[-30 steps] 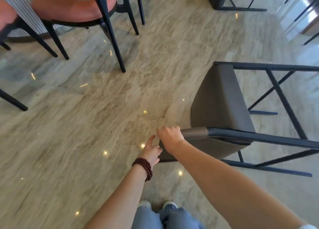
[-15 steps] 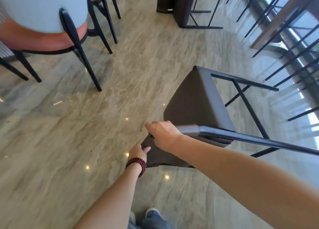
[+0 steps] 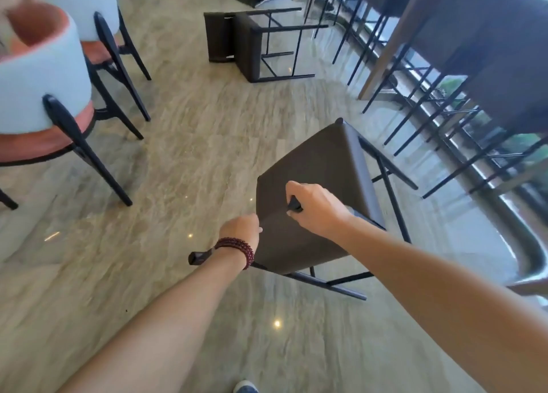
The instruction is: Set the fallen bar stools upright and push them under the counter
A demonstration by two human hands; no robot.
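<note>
Over the floor, my right hand grips the tilted bar stool. My left hand seemingly holds its seat edge.

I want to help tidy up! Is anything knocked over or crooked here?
Yes. One dark bar stool lies on its side on the floor, farther back, legs pointing sideways. The nearer stool is tilted, not standing yet; the left hand and right hand hold it.
</note>
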